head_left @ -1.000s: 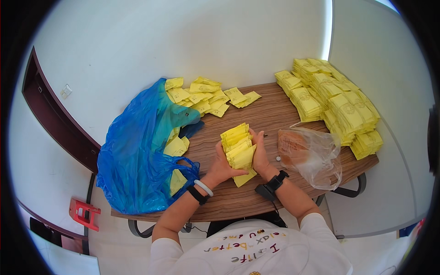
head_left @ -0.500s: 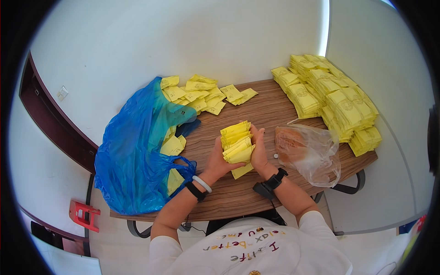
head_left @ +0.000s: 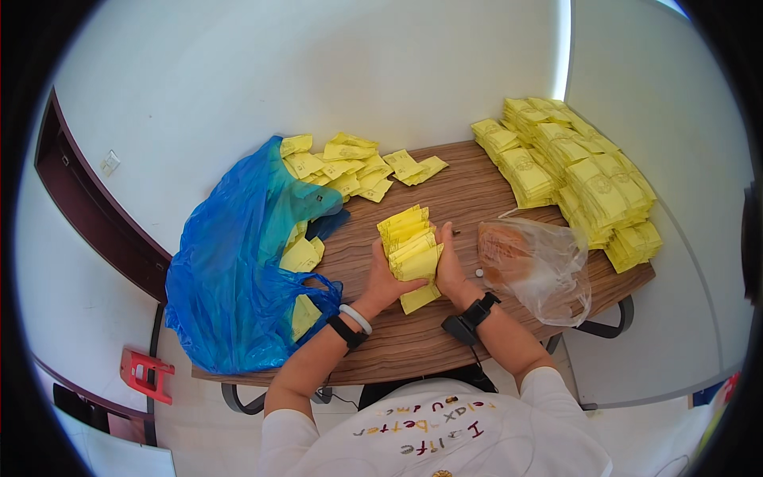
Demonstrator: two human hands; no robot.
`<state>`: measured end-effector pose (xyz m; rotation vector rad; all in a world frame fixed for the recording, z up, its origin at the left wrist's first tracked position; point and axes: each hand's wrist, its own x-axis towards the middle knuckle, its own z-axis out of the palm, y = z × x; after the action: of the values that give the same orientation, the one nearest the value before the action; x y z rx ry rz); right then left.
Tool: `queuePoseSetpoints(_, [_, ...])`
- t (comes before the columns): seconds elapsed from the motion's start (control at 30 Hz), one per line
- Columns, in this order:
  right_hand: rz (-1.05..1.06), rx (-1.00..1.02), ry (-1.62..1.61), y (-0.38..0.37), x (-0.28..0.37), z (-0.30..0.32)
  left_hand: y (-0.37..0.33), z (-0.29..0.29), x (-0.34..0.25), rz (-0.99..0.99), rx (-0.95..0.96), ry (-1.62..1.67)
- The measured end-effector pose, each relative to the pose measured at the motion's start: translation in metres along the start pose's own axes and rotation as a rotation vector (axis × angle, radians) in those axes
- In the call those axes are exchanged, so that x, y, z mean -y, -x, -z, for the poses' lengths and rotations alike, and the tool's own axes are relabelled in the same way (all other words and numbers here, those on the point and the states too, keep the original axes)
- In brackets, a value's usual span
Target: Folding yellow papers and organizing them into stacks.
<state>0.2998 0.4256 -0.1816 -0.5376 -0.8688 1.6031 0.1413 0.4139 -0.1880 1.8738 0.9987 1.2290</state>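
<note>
Yellow packets [head_left: 412, 248], in one bunch, are at the centre of the frame, over the tabletop [head_left: 381, 343]. From my distant seat I see, at the frame's left, a blue bag [head_left: 226, 270]; next, the left hand [head_left: 383, 281], half curled, holding the bunch's left side; then the right hand [head_left: 451, 272], rather flat, clamped against its right side. I judge the step as evening the packets; the next move calls for equal pressure.

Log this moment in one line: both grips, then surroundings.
left grip: holding yellow packets, left side | right grip: same packets, right side | blue bag: at left | clear bag: at right
</note>
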Motion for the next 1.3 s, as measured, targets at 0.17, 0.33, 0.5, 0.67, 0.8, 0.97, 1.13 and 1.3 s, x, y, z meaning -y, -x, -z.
queuePoseSetpoints(0.17, [-0.059,0.014,-0.021,-0.004,-0.004,0.004,0.001,-0.002,0.002,-0.023,-0.004,0.064])
queuePoseSetpoints(0.33, [-0.097,-0.003,-0.034,-0.004,-0.005,0.006,0.003,-0.002,-0.001,-0.029,0.009,0.047])
queuePoseSetpoints(0.5, [-0.111,-0.022,-0.03,-0.005,-0.006,0.01,0.0,-0.001,-0.009,-0.02,0.013,-0.067])
queuePoseSetpoints(0.67, [-0.105,0.003,-0.083,-0.005,0.007,-0.004,-0.009,0.0,0.002,0.001,-0.031,0.155])
queuePoseSetpoints(0.8, [-0.085,0.071,0.118,-0.007,0.015,0.0,-0.016,0.012,-0.008,0.234,-0.023,0.508])
queuePoseSetpoints(0.97, [0.012,0.103,0.532,-0.011,0.001,0.006,-0.02,0.013,-0.013,0.559,-0.096,0.897])
queuePoseSetpoints(1.13, [-0.09,0.16,0.412,-0.01,0.008,0.004,-0.014,0.011,-0.007,0.678,-0.196,1.157])
queuePoseSetpoints(1.3, [-0.027,0.102,0.402,-0.004,0.022,0.006,-0.01,0.015,0.004,0.636,-0.28,1.304])
